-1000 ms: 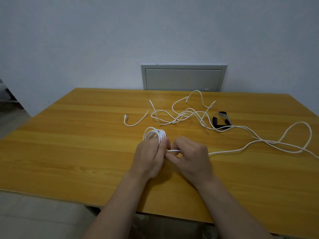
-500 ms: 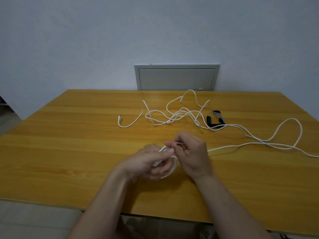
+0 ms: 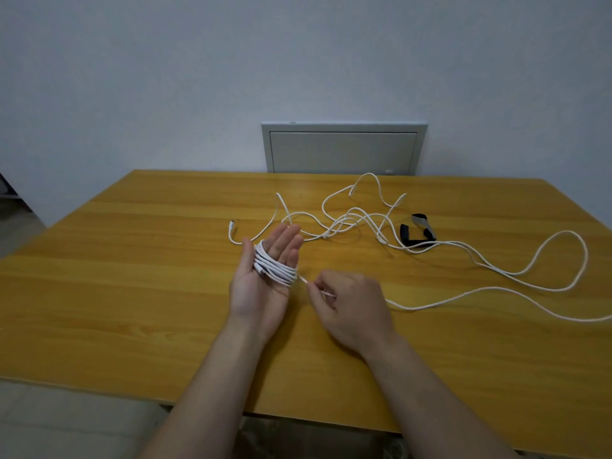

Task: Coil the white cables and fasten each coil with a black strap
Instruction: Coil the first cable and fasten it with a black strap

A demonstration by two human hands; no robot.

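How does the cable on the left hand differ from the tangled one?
The wound cable wraps the left hand in tight turns; the tangled cable sprawls loose on the table. The right hand pinches the wound cable's tail; no hand holds the tangled cable. Both are white.

A plain, pale grey-white wall [image 3: 198, 77] fills the upper half of the view, evenly and softly lit, with no window showing. Low on it, just behind the desk's far edge, sits a grey rectangular metal panel [image 3: 342, 150] with a raised frame and a small round catch near its lower right corner. The desk [image 3: 132, 293] is wood-grained in a warm honey yellow, and its top has a dull sheen. Light tiled floor [image 3: 66, 422] shows below the near edge and past the left edge. Something dark at the far left is too cut off to identify.
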